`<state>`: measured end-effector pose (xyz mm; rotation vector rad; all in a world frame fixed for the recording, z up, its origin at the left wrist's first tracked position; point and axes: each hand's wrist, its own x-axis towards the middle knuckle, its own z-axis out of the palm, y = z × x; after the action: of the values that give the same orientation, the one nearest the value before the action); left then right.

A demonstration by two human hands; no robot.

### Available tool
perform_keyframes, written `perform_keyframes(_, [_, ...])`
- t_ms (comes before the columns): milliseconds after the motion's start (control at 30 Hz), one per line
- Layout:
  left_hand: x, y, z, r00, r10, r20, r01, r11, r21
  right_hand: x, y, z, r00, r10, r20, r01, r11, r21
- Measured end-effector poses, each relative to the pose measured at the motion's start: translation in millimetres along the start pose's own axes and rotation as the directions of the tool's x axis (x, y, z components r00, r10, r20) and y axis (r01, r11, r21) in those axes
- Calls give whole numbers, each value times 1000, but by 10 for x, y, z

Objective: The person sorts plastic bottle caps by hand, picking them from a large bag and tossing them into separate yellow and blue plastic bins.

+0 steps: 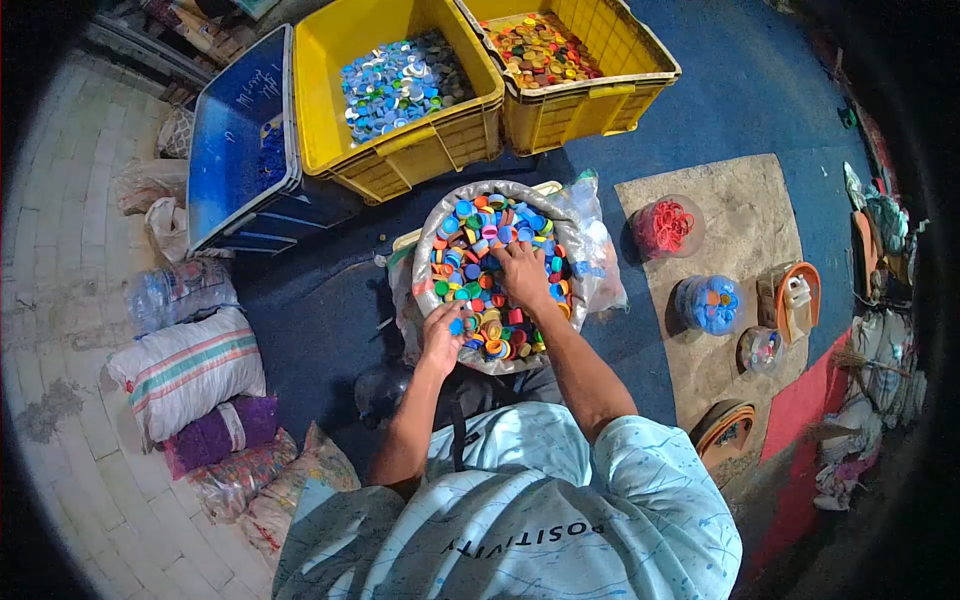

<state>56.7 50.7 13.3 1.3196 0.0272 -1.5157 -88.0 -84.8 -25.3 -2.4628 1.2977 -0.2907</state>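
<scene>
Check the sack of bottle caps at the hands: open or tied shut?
Open: the sack has its mouth spread in a ring, showing multicoloured bottle caps inside, with the right hand among them.

Tiles: the pale tiled floor (70,250) lies well to the left of the left hand (443,338), with a dark stain (55,408) on it.
Blue: a blue floor covering (720,110) spreads on both sides of the hands.
Brown: a brown mat (740,225) is to the right of the right hand (522,272).
Red: a red strip (797,405), farther right.
Light: brighter ahead-right, darker blue at left.
</scene>
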Motion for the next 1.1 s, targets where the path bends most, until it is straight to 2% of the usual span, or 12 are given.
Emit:
perform_keyframes(200, [-12, -87, 89, 999, -34, -42, 35, 999, 29, -5, -42, -139, 996, 89, 10, -90, 992, 88])
perform_keyframes(300, [-33, -96, 95, 997, -50, -52, 52, 998, 42, -27, 24, -38, 993, 100, -59, -88, 980, 179])
perform_keyframes(400, [13, -117, 33, 998, -34, -51, 35, 999, 5, -90, 139, 119, 950, 96, -296, 19, 932, 363])
perform_keyframes(433, [61, -129, 0, 999, -12, -52, 13, 1000, 18, -96, 79, -7, 958, 245, -149, -136, 845, 517])
perform_keyframes(500, [129, -93, -26, 998, 29, -53, -27, 999, 45, -161, -45, -231, 868, 451, 206, -453, 550, 702])
perform_keyframes(600, [205, 64, 41, 984, 155, -86, -138, 975, 173, -297, -53, -230, 834, 483, 266, -366, 125, 922])
perform_keyframes(633, [312, 100, 39, 970, 197, -145, -158, 956, 246, -347, -47, -243, 835, 445, 325, -322, -85, 943])
perform_keyframes(667, [418, 141, 35, 935, 343, -93, -277, 867, 414, -404, -32, -264, 839, 395, 374, -270, -293, 917])
perform_keyframes(733, [619, 232, 34, 814, 575, 80, -466, 565, 680, -518, -40, -318, 859, 271, 435, -161, -663, 731])
perform_keyframes(833, [917, 438, 98, 767, 640, 39, -385, 412, 826, -688, -54, -308, 833, 291, 470, -125, -729, 673])
perform_keyframes(967, [1038, 743, 345, 550, 754, 359, -425, -118, 898, -875, -38, -199, 798, 342, 497, -170, -663, 729])
perform_keyframes(1100, [1156, 850, 393, 617, 665, 421, -390, -205, 897, -997, -47, -204, 791, 320, 521, -240, -621, 746])
